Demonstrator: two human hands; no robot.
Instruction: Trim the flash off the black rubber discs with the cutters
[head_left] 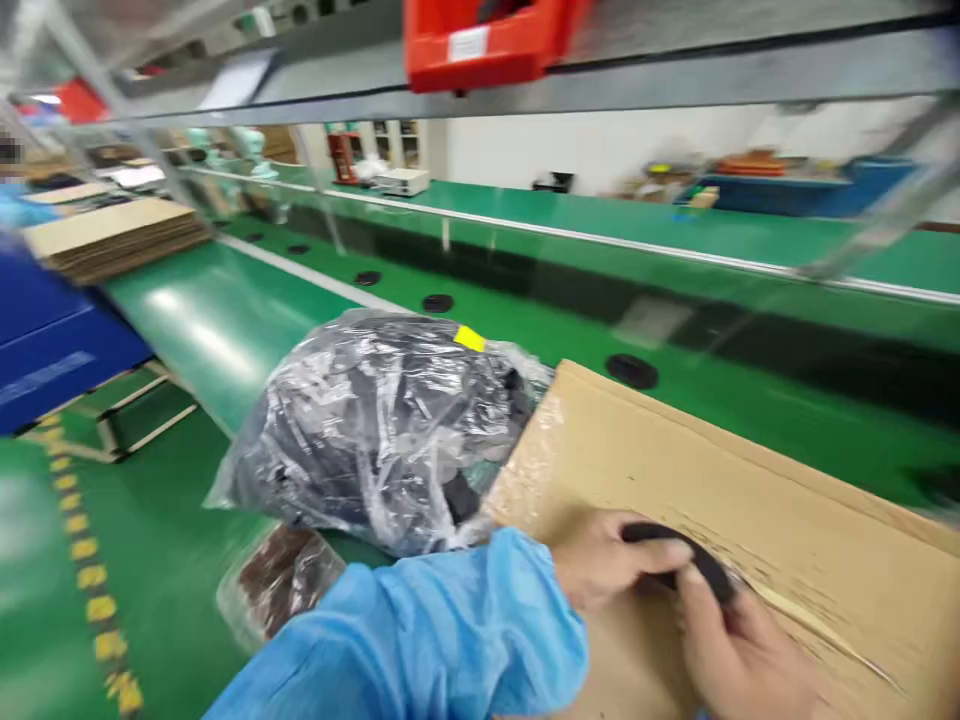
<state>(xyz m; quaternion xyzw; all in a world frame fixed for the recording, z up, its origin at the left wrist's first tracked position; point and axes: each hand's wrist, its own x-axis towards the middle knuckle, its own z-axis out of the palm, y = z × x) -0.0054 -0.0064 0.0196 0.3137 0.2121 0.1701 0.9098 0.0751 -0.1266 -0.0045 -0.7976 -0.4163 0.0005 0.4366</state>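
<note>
Both my hands grip one flat black disc-shaped piece [679, 553] above a sheet of cardboard [675, 460]. My left hand [611, 555], in a blue sleeve, pinches its left end with the thumb on top. On the other end, my right hand [739, 640] presses with its thumb, fingers curled underneath. A thin pointed tool [817, 625] with a pale shaft shows beside my right hand, its tip towards the lower right; whether that hand holds it I cannot tell. Left of the cardboard lies a big clear plastic bag [375, 420] full of dark pieces.
Several black discs, one nearest [632, 371], lie spaced along the green belt [525, 335] behind the cardboard. A smaller bag with brown contents [281, 580] sits at the bench's near edge. Overhead runs a metal shelf [675, 85] carrying a red bin [487, 50]. Stacked cardboard [120, 235] stands far left.
</note>
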